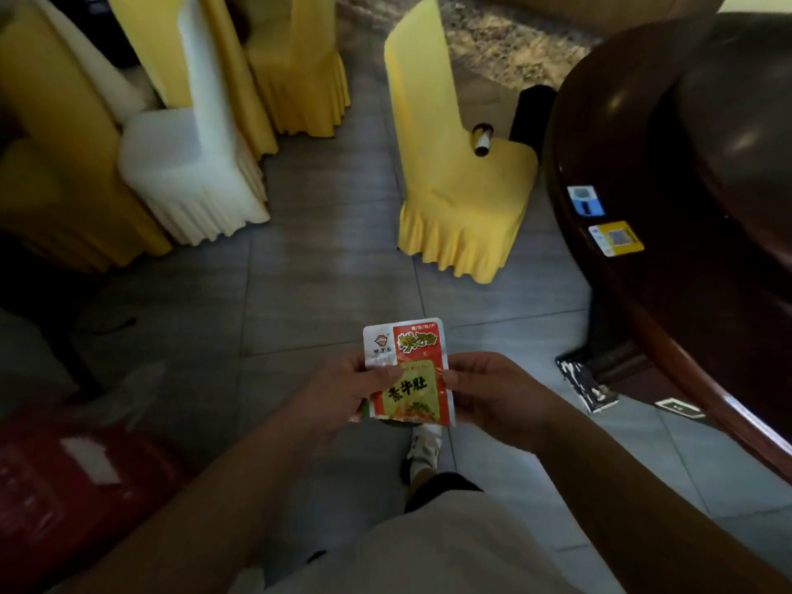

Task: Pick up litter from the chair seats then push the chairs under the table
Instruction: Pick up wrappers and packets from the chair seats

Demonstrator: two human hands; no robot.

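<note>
- Here, both hands hold one snack packet low in the near centre of the view, above the grey tiled floor.
- The left hand is clamped on the packet's left edge, its thumb pressed across the front of the wrapper.
- The right hand is closed on the packet's right edge, fingers behind and thumb at the front.
- The packet is red, white and green with printed characters (it sits upright, its face turned to the camera).
- Farther off and right of centre stands a yellow-covered chair, its seat facing the table and its back towards the left.
- On that seat, near the backrest, lies a small rolled tube of litter, pale with a dark open end; what it is made of cannot be told.
- The dark round wooden table fills the right side, just beside the chair; two stickers show on its top, one blue and one yellow.
- At far left stand more covered chairs, a white one among several yellow ones.
- A red object sits blurred at near left.
- Below the hands a pale garment and one white shoe show.
</note>
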